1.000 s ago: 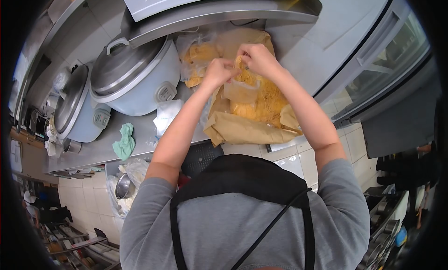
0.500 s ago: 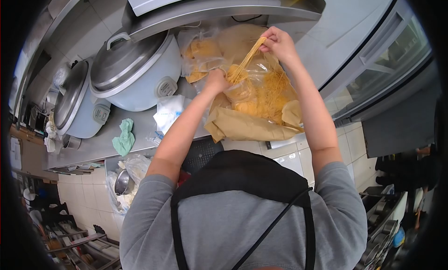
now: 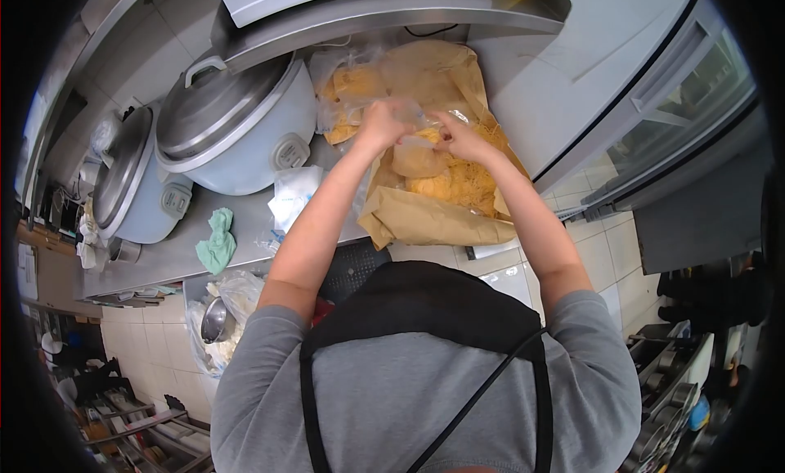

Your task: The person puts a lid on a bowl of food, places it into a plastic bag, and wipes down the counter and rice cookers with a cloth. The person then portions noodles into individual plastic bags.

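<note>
Yellow noodles (image 3: 458, 183) lie in an opened brown paper bag (image 3: 437, 219) on the steel counter. Above them, my left hand (image 3: 384, 125) pinches the left side of a small clear plastic bag (image 3: 419, 158). My right hand (image 3: 456, 135) is closed at the right side of that bag's mouth, with its index finger partly extended. Noodles show through the small bag's lower part. To the left of my left hand are filled plastic bags (image 3: 357, 82) of the same yellow noodles.
Two large rice cookers (image 3: 237, 125) (image 3: 131, 179) stand on the left. A green cloth (image 3: 217, 241) and white plastic (image 3: 294, 197) lie on the steel counter (image 3: 180, 260). A shelf (image 3: 392, 23) overhangs the back. A glass-door fridge (image 3: 654, 130) is at right. A metal bowl (image 3: 217, 320) sits lower left.
My right hand has come down and left from above the paper bag to the small plastic bag. The raised strand of noodles no longer shows. My left hand has moved slightly up.
</note>
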`<state>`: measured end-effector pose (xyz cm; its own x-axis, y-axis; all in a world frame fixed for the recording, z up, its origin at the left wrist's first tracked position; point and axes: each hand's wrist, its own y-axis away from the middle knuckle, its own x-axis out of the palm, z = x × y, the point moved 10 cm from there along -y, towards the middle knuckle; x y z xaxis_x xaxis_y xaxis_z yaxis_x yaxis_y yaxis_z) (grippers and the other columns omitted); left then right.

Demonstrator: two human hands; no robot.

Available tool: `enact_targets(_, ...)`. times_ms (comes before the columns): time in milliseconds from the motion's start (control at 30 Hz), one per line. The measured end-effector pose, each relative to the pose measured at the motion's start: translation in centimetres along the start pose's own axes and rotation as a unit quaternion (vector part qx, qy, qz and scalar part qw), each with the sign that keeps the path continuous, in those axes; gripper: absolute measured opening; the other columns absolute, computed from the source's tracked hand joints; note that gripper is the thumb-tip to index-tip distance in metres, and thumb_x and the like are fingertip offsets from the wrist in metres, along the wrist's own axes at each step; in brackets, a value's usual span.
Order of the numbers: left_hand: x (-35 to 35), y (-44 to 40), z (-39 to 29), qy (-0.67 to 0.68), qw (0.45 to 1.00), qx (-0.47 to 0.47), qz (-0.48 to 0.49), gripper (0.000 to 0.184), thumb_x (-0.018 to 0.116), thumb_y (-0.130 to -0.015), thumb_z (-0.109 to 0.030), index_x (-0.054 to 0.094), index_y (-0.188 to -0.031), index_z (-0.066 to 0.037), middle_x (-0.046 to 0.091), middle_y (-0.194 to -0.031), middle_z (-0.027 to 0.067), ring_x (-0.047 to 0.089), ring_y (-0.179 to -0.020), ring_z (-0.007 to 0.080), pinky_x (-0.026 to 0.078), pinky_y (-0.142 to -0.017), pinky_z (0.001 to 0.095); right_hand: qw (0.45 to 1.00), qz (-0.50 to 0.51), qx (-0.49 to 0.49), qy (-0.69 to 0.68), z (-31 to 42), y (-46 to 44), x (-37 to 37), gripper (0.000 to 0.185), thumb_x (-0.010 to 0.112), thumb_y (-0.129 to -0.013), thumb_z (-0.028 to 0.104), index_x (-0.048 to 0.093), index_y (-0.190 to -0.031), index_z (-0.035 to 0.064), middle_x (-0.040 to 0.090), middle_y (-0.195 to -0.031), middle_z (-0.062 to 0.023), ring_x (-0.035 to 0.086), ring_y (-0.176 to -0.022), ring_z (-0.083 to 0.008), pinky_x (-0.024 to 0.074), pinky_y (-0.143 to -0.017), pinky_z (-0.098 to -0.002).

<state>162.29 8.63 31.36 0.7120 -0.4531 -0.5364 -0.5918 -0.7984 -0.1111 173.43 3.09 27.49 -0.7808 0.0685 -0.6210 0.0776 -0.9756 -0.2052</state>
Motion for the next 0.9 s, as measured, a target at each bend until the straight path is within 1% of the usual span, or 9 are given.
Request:
enact_targets(67,-0.4,-0.2,0.2,0.035,0.999,0.016,-0.008,0.056,0.068,-0.06,-0.009,0.053,-0.113,-0.002,0.061,-0.064,0.0099,0.052,-0.043,0.0107,0.043,-0.049,0.0256,0.999,0.03,0.034,-0.022,-2.0,-1.0,0.2,0.046,0.054,-0.074,0.0,0.045,-0.118,0.0077,0.058,-0.091,-0.0086,0.056,-0.08,-0.013,0.042,-0.078,-0.027)
enact_targets(133,-0.6,0.5,-0.2,0.0,1.0,-0.02,0.015,0.056,0.068,-0.06,-0.009,0.053,-0.113,-0.003,0.057,-0.06,0.0069,0.05,-0.042,0.0092,0.042,-0.047,0.0251,0.994,0.057,0.017,-0.087,1.7,-1.7,-1.9,0.031,0.049,-0.077,0.0,0.052,-0.109,0.0023,0.057,-0.081,-0.0041,0.053,-0.075,-0.0088,0.0427,-0.072,-0.0233)
enact_targets(233,-0.2,0.3,0.2,0.01,0.999,-0.017,0.029,0.055,0.069,-0.059,-0.009,0.055,-0.112,-0.003,0.052,-0.057,0.0043,0.051,-0.043,0.0089,0.041,-0.047,0.0243,0.985,0.003,-0.015,-0.174,4.9,-2.4,-4.0,0.023,0.044,-0.08,0.0,0.057,-0.099,0.0002,0.057,-0.075,-0.0026,0.053,-0.072,-0.0086,0.0428,-0.068,-0.0221)
enact_targets(333,0.6,0.1,0.0,0.04,0.999,0.007,0.031,0.054,0.068,-0.06,-0.009,0.055,-0.111,-0.003,0.046,-0.055,0.0021,0.05,-0.043,0.0087,0.04,-0.046,0.0246,0.995,0.051,0.002,-0.089,4.9,-3.2,-3.1,0.019,0.045,-0.082,0.002,0.057,-0.097,-0.0007,0.057,-0.076,-0.0025,0.052,-0.07,-0.0082,0.0429,-0.067,-0.0221)
enact_targets(467,1.0,0.0,-0.1,0.033,0.999,-0.019,0.019,0.046,0.067,-0.06,-0.011,0.059,-0.105,-0.004,0.052,-0.059,0.004,0.05,-0.043,0.009,0.041,-0.047,0.0255,0.989,0.0,-0.041,-0.14,9.3,-3.7,-5.8,0.018,0.047,-0.082,0.003,0.057,-0.096,-0.0016,0.057,-0.075,-0.0018,0.052,-0.069,-0.008,0.0427,-0.067,-0.0212)
enact_targets(567,2.9,-0.7,0.7,0.046,0.997,-0.021,0.054,0.034,0.068,-0.062,-0.012,0.062,-0.093,0.001,0.059,-0.06,0.011,0.056,-0.047,0.0145,0.045,-0.048,0.0285,0.996,0.015,-0.014,-0.087,10.1,-4.2,-6.5,0.018,0.047,-0.082,0.003,0.057,-0.096,-0.002,0.057,-0.076,-0.0024,0.052,-0.068,-0.0077,0.043,-0.066,-0.0204)
enact_targets(633,2.5,-0.4,0.6,-0.071,0.997,-0.02,0.012,0.023,0.067,-0.064,-0.012,0.063,-0.083,0.002,0.058,-0.057,0.0115,0.057,-0.047,0.0158,0.045,-0.048,0.0294,0.987,-0.052,-0.032,-0.149,11.0,-4.3,-8.9,0.018,0.047,-0.082,0.003,0.058,-0.096,-0.0023,0.058,-0.076,-0.0034,0.053,-0.069,-0.0081,0.0433,-0.066,-0.0205)
enact_targets(767,3.5,-0.5,2.6,-0.08,0.997,-0.009,0.007,0.022,0.066,-0.064,-0.014,0.064,-0.08,0.001,0.058,-0.056,0.0126,0.058,-0.049,0.0193,0.046,-0.051,0.0307,0.954,-0.137,-0.052,-0.262,11.7,-3.7,-13.4,0.019,0.05,-0.082,0.006,0.057,-0.097,-0.0023,0.058,-0.079,-0.0052,0.054,-0.072,-0.0096,0.0438,-0.07,-0.0227)
enact_targets(900,3.9,-0.7,3.8,-0.086,0.996,-0.03,0.01,0.029,0.068,-0.063,-0.018,0.063,-0.086,-0.001,0.06,-0.066,0.0154,0.061,-0.061,0.0226,0.047,-0.061,0.0327,0.937,-0.188,-0.106,-0.275,13.4,-3.0,-17.6,0.021,0.049,-0.084,0.007,0.055,-0.102,-0.0026,0.058,-0.08,-0.0056,0.055,-0.075,-0.0108,0.0435,-0.072,-0.0234)
